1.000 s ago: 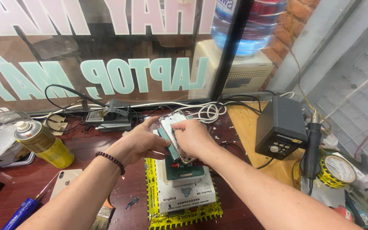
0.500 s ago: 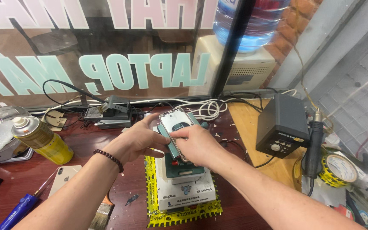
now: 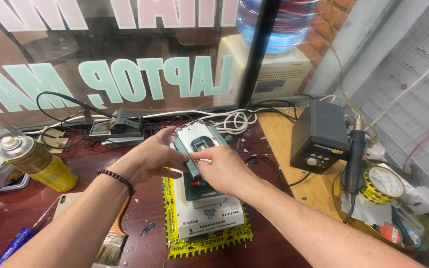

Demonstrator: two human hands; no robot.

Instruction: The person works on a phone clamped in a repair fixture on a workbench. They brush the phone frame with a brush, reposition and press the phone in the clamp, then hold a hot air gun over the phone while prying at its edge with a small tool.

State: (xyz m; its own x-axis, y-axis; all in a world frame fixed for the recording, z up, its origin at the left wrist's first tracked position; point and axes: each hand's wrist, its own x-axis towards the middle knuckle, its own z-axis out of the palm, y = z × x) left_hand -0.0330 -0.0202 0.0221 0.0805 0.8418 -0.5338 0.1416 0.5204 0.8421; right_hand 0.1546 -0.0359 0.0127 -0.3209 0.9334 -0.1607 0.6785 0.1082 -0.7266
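Dark red workbench [image 3: 145, 208] under a lettered window; both hands meet over a green-and-white clamp fixture [image 3: 202, 198] on yellow-edged backing; the left hand [image 3: 147, 159] has its fingers curled around the left edge of a thin silver phone frame [image 3: 199, 141], the right hand [image 3: 222, 166] pinches its lower edge, thumb on top; left of the fingers lies a yellow spray can [image 3: 38, 161], a brush [image 3: 112, 240] below; right, a black boxy station [image 3: 319, 136].

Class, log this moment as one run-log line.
left hand: grips phone frame | right hand: pinches frame edge | under: green fixture | nearby: yellow spray can
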